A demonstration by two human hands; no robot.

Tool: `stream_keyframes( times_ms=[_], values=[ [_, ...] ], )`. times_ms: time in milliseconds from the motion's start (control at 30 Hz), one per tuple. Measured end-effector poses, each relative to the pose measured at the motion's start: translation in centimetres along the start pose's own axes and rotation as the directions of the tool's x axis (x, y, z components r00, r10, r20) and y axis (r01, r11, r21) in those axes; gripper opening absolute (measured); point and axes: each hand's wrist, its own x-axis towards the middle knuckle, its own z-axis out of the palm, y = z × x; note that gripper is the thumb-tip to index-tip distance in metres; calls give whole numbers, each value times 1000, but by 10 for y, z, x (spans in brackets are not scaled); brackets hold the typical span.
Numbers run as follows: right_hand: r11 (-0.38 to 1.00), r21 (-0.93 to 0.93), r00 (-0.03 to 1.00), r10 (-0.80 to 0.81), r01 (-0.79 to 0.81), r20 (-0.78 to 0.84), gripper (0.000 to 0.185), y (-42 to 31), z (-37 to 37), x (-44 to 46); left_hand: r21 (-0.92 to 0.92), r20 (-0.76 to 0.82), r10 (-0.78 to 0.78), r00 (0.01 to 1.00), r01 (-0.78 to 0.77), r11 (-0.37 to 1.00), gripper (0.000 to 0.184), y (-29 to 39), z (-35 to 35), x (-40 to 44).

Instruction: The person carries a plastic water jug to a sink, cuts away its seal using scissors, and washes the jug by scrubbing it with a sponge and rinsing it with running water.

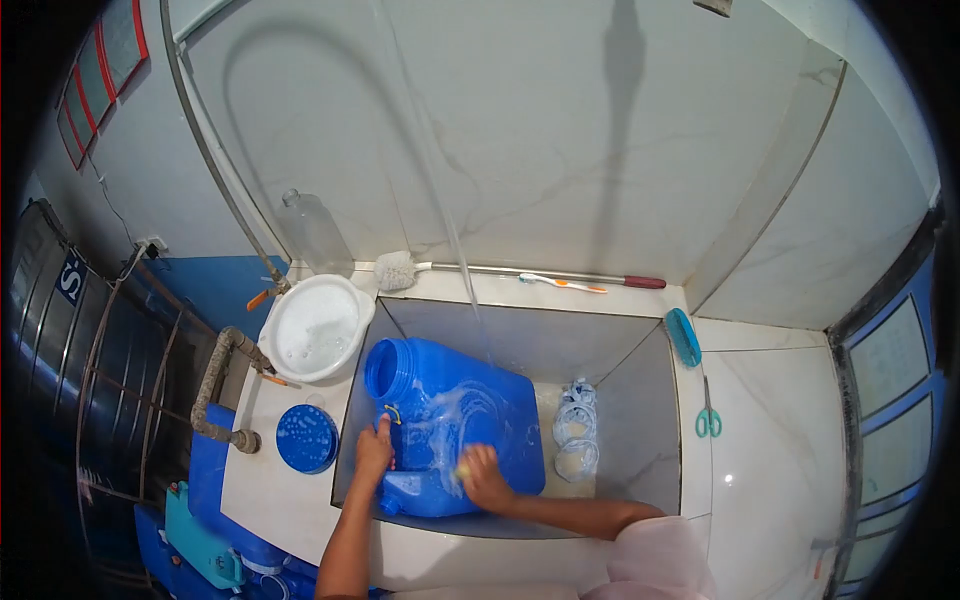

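Left hand (374,455): clamped on the soapy blue jug (515,430).
Right hand (487,482): apart, curled round a yellowish scrubber (462,471) against the jug.
Blue lid (307,438): left of both hands.

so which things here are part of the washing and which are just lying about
Likely in use: soapy blue jerrycan, gripped by the left hand; small yellowish thing in the right hand; sudsy white basin; foam-specked blue lid.

Apparently just lying about: toothbrush; long-handled brush; scissors; blue brush; clear bottle.
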Motion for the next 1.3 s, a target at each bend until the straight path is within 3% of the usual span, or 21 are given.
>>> stream_keyframes(
  times_ms=[33,100,167,233,267,300,400,467,533,600,633,667,733,800,933,1033,1067,1133,1167,1233,1300],
  values=[
    [980,-124,984,-162,153,-70,24,18,10,29,-1,0,5,1000,-5,1000,54,2,2,-1],
    [995,-13,995,103,-103,2,21,60,22,91,2,-13,5,1000,-5,1000,53,-2,2,0],
    [945,21,918,322,-326,-229,20,149,53,97,19,-27,7,1000,-7,1000,52,-4,5,2],
    [909,-118,909,377,-400,-174,26,221,54,30,43,-46,11,999,-9,999,51,-8,2,3],
    [707,114,698,707,-698,-114,33,203,31,11,31,-50,19,999,-18,999,50,-9,1,4],
    [674,8,659,724,-739,-204,39,183,35,-16,11,-51,25,998,-25,1000,49,-9,3,4],
    [713,-315,779,590,-626,-212,64,114,80,-110,-10,-13,24,1000,-24,1000,48,-18,-3,8],
    [834,260,866,500,-487,20,59,18,17,-27,1,19,65,998,-65,998,47,-15,-4,5],
    [983,44,984,179,-179,-11,53,-13,-8,52,12,37,117,992,-118,993,47,-6,-3,-3],
    [958,-217,975,155,-187,-156,46,-4,-35,120,98,76,149,986,-156,983,47,6,-1,-14],
    [967,25,951,255,-255,-176,42,15,-53,147,106,79,158,984,-166,980,47,6,1,-14],
    [916,266,921,352,-301,-169,39,40,-69,156,177,95,232,968,-246,953,46,4,2,-14],
    [589,539,776,590,-602,222,39,120,-76,131,243,117,298,947,-318,916,46,8,4,-24],
    [337,523,597,644,-783,479,41,151,-112,103,416,257,435,863,-505,756,47,35,7,-52],
    [694,478,834,359,-539,420,47,132,-161,123,507,463,589,662,-743,437,44,76,27,-86],
    [849,201,674,221,-489,704,49,124,-195,130,547,690,454,564,-817,183,37,125,46,-105],
    [625,162,509,428,-763,747,48,120,-205,120,547,688,462,560,-818,177,37,131,54,-104],
    [-49,106,62,549,-993,834,47,190,-177,54,412,692,673,261,-909,-71,29,136,74,-90],
    [-38,230,179,513,-972,839,51,221,-161,-1,414,686,681,257,-907,-76,29,138,86,-88],
    [-16,355,305,478,-935,824,56,226,-145,-47,475,319,948,-20,-862,-178,28,148,111,-86],
    [-191,629,403,623,-753,671,62,191,-132,-58,527,239,968,70,-847,-69,36,146,133,-89]
  ],
)
